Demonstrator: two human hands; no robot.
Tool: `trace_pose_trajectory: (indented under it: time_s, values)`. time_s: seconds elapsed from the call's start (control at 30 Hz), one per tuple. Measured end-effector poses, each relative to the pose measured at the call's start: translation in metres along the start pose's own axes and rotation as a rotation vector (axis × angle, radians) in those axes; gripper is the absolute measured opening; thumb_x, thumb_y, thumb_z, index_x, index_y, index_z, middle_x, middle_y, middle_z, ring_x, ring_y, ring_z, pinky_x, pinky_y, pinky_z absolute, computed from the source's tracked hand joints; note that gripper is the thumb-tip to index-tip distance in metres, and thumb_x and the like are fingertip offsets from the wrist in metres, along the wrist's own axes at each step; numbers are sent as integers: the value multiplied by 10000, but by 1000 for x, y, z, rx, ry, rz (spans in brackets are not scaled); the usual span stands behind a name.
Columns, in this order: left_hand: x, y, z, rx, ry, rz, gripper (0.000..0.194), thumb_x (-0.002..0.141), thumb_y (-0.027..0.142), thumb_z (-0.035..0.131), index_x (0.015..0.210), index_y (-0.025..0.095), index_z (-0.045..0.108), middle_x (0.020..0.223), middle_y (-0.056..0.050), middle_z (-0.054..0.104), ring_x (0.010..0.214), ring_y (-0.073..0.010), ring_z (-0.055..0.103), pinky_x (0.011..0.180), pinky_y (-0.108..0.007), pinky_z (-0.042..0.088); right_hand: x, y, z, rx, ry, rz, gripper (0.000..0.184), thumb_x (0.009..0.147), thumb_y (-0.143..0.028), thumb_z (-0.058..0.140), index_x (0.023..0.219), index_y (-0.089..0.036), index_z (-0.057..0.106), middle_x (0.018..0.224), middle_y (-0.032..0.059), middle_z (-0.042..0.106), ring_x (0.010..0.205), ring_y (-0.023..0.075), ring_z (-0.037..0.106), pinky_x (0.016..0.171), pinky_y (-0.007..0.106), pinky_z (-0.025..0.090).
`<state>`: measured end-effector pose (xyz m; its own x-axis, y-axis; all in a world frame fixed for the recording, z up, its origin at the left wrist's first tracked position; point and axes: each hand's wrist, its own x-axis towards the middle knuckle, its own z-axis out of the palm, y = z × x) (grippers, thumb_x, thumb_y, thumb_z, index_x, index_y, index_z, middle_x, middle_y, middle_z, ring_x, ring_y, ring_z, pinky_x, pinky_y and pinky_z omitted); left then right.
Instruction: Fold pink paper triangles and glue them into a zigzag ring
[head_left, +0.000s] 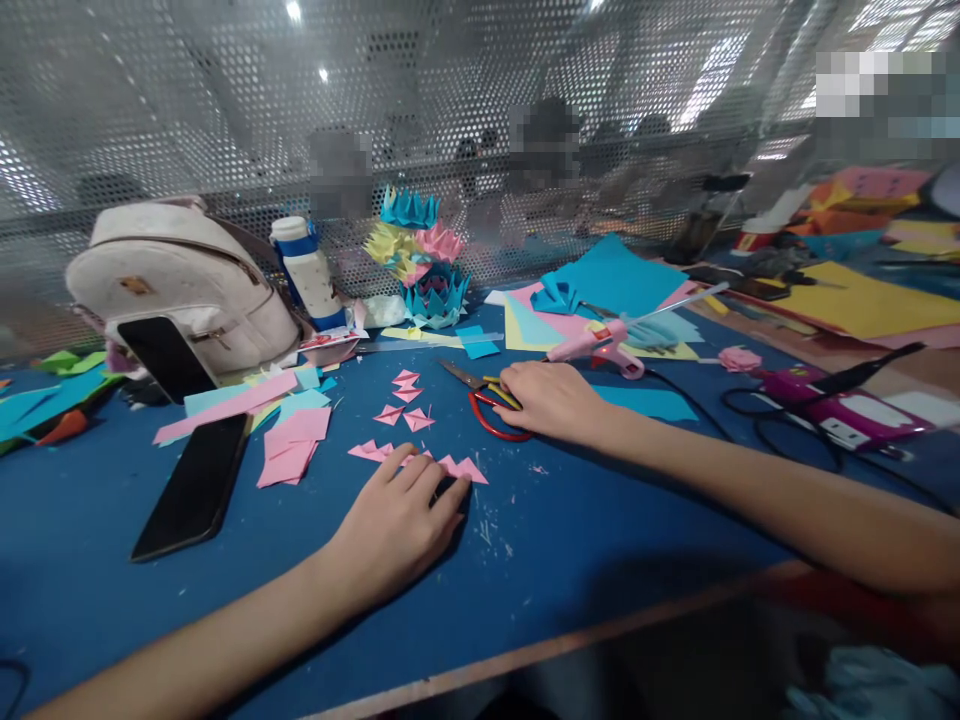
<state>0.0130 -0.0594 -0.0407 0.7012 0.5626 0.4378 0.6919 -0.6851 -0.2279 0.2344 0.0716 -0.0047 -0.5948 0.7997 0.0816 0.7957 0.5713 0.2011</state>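
Observation:
My left hand (409, 505) rests on the table, fingers slightly apart and lying over a row of pink folded paper triangles (466, 468). Its fingers cover the middle of that row. Just beyond lie several loose pink folded paper pieces (406, 394). My right hand (547, 400) is closed over the handles of a pair of scissors (491, 418) with red and yellow handles. The blades point away to the left, and one handle is partly hidden by the fingers. Directly behind that hand is a pink glue gun (596, 345) with a clear glue stick.
Left stand a white backpack (180, 290), a bottle (304, 275) and two phones (191, 488) near pink paper squares (294, 447). Folded paper flowers (435, 292) stand at the back. Coloured sheets (615, 275) and a purple power strip (840, 410) with cables lie right.

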Motion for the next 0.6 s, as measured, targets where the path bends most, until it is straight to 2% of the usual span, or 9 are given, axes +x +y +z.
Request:
trace_pose_trajectory:
  time_s: [0.17, 0.3, 0.4, 0.5, 0.6]
  values:
    - [0, 1, 0, -22, 1, -21, 253, 976, 184, 494, 1165, 119, 649, 939, -114, 680, 886, -257, 627, 852, -457, 532, 2, 5, -1, 102, -56, 22, 224, 815, -382, 631, 840, -159, 619, 853, 71, 714, 730, 210, 640, 510, 290, 217]
    - [1, 2, -1, -25, 7, -18, 262, 978, 152, 467, 1161, 116, 650, 933, -120, 675, 871, -251, 626, 826, -450, 538, 6, 9, 1, 144, -34, 26, 252, 876, -390, 575, 983, -163, 597, 790, 46, 696, 666, 181, 607, 509, 275, 212]
    - [2, 2, -2, -15, 3, -15, 268, 973, 134, 463, 1159, 109, 654, 926, -120, 675, 855, -251, 624, 814, -448, 540, 7, 7, 0, 266, 14, -15, 259, 914, -397, 554, 1043, -174, 573, 793, 23, 689, 654, 159, 597, 518, 263, 213]
    - [2, 2, -2, -2, 7, -14, 260, 973, 137, 469, 1145, 108, 662, 922, -117, 676, 853, -253, 623, 815, -447, 541, 1, -4, -3, 330, 42, -51, 266, 934, -410, 561, 1072, -183, 564, 760, 1, 678, 616, 145, 583, 516, 260, 194]
    - [1, 3, -1, 15, 8, -13, 253, 974, 146, 486, 1148, 110, 664, 938, -114, 679, 865, -258, 626, 837, -458, 537, -7, -19, -6, 290, 59, -94, 289, 940, -438, 579, 1090, -191, 568, 724, -4, 678, 613, 154, 587, 515, 262, 160]
